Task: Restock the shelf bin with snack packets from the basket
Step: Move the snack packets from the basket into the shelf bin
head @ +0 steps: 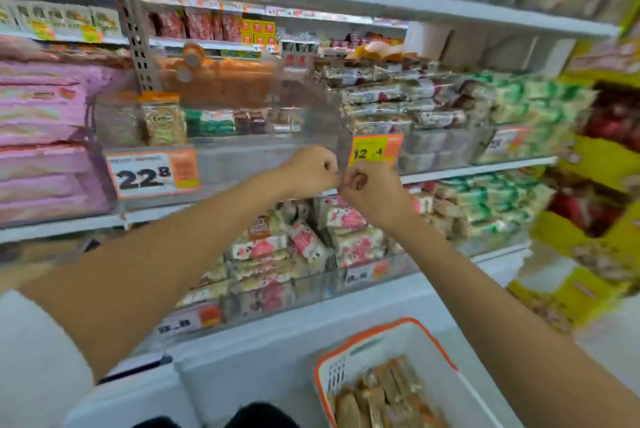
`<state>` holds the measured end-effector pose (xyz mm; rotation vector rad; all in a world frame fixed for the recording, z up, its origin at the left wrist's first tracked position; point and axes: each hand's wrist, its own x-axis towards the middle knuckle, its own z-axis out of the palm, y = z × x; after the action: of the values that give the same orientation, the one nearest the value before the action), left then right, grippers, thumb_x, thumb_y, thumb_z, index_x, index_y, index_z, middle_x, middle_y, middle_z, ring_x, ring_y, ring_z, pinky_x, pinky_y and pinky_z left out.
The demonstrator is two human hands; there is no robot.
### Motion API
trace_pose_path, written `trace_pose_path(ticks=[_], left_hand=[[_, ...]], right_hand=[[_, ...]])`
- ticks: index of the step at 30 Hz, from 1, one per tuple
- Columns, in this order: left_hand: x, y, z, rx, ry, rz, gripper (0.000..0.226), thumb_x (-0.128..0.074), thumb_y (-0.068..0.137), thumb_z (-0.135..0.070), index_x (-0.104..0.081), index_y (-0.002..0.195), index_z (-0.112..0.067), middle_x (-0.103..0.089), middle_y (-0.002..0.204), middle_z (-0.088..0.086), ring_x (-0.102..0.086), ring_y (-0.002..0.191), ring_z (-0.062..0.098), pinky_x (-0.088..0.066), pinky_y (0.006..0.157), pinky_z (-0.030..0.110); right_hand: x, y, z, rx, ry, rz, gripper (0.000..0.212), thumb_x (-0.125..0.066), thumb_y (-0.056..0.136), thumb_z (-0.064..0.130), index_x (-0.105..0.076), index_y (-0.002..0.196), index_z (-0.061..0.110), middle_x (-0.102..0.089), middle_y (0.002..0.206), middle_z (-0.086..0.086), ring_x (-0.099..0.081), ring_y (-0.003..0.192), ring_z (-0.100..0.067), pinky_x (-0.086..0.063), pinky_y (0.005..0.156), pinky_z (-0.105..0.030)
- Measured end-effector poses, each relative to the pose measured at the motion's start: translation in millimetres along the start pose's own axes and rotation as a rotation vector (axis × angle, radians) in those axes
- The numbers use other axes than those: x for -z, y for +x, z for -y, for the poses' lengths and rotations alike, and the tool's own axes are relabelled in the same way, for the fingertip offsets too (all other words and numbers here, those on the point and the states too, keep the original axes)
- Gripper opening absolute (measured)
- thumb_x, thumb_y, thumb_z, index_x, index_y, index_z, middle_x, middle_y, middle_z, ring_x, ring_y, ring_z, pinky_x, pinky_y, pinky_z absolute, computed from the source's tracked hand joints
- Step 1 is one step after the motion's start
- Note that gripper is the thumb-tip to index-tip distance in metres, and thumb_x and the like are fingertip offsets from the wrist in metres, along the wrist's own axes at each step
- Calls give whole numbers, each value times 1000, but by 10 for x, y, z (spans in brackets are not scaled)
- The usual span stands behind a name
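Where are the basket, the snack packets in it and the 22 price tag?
basket (391, 344), head view, white back wall.
snack packets (388, 393), head view, middle of pile.
22 price tag (143, 178), head view, the digits.

Basket (398, 344) was white with an orange rim; the snack packets (384, 393) in it were tan-brown. Small price tag (375, 150) was yellow and orange, large price label (152, 173) white with an orange panel, both with black digits. Left packs (41, 122) were pink, lower packets (346, 230) white with pink-red print, right packets (519, 98) green and white.
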<state>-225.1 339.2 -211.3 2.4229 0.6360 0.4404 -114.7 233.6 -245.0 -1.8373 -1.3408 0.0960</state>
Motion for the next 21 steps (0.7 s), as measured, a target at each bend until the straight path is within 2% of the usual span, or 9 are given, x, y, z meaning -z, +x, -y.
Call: trace_pose_path(ticks=[2,6,8,10,11,14,16,18,21], left_hand=[[-442,-59,-11,25,-14,58,31,-61,78,-11,-41,54,-16,-40,61,6,-34,56,16,-27,56,29],[-1272,-192,70,94,-40,211,13,-60,83,-8,-56,71,-4,-45,70,14,-40,66,21,-27,52,27],[-1660,-248,149,148,-78,277,14,-62,85,-8,-57,73,-1,-48,68,16,-46,57,19,-33,51,25],[-2020,-298,252,217,-121,332,18,-64,86,-10,-57,71,-4,-51,59,9,-51,43,9,-40,51,24],[-2179,-324,300,250,-150,363,18,-64,87,-9,-57,71,-6,-53,59,6,-54,45,7,-42,53,25],[-2609,-411,459,342,-184,447,8,-61,90,-10,-64,84,-5,-60,73,4,-59,67,17,-45,62,29],[-2879,-477,593,417,-204,475,10,-60,89,-13,-66,91,-4,-64,80,8,-59,68,18,-45,59,27],[-3116,-554,748,496,-227,507,10,-58,90,-13,-65,93,-6,-64,86,11,-61,70,18,-45,55,25],[-3386,-635,997,570,-242,548,11,-58,92,-15,-66,90,-8,-68,88,11,-64,77,22,-53,61,28]], right_hand=[[6,-325,-306,-86,-17,22,10,-67,78,2,-63,73,10,-54,61,0,-46,55,-6,-34,56,-23],[-80,-923,-894,-249,20,126,5,-67,84,1,-66,83,-4,-65,78,-16,-52,61,-13,-40,53,-10],[-172,-1177,-1187,-311,22,149,6,-68,84,2,-66,84,-3,-67,82,-15,-54,65,-14,-43,57,-14],[-289,-1400,-1446,-384,34,160,4,-66,83,2,-66,84,-2,-66,82,-13,-57,71,-20,-45,62,-24],[-351,-1506,-1556,-423,46,166,3,-65,82,2,-66,83,-1,-65,80,-10,-56,71,-20,-44,60,-23],[-555,-1767,-1845,-527,53,196,4,-64,81,2,-67,82,4,-63,77,-5,-54,68,-16,-39,54,-15],[-726,-1929,-2067,-590,60,226,4,-64,81,4,-67,83,7,-67,81,-11,-57,71,-18,-45,61,-26],[-903,-2111,-2307,-669,38,260,4,-66,81,8,-67,85,10,-68,84,-8,-59,75,-18,-48,69,-33],[-1165,-2465,-2664,-819,-6,339,10,-65,85,10,-69,94,8,-63,84,-2,-60,80,-18,-48,68,-31]])
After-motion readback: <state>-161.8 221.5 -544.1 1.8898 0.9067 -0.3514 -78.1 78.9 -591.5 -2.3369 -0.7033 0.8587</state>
